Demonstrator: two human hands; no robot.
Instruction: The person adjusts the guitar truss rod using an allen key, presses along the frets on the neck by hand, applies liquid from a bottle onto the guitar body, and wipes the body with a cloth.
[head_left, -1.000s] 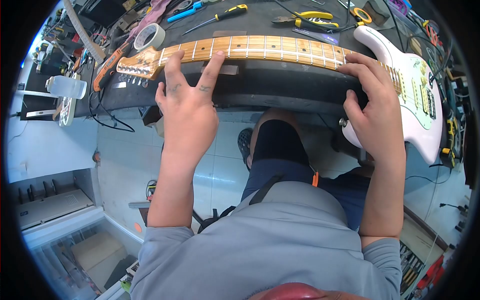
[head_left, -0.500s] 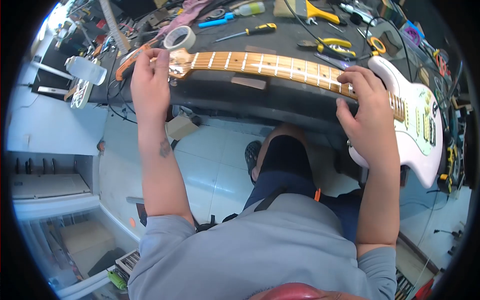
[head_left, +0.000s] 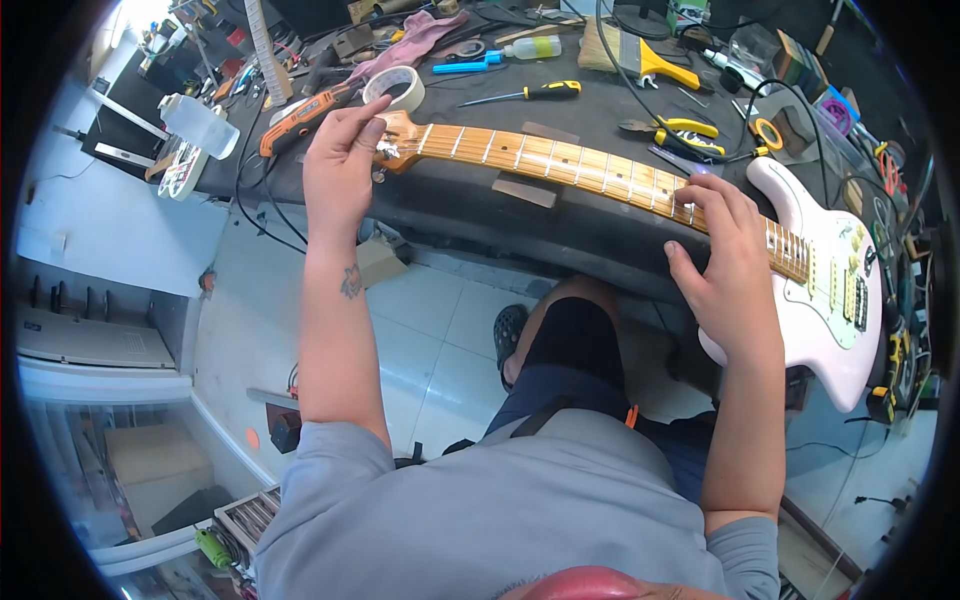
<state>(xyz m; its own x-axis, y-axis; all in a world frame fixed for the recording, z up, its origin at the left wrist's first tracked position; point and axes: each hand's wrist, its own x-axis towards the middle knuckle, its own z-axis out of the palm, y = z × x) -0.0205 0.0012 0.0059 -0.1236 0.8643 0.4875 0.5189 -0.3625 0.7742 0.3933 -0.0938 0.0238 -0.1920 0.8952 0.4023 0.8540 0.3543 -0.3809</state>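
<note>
The guitar (head_left: 575,170) lies along the front of the desk (head_left: 430,208), its pale pink body over on the person's right. There the right hand (head_left: 735,268) has its fingers over the neck near the body, its grip wide, thumb well apart. The left hand (head_left: 340,165) is at the headstock (head_left: 400,138), its grip narrow, though I can't tell whether it pinches anything. Just behind sits a tape roll (head_left: 413,98).
</note>
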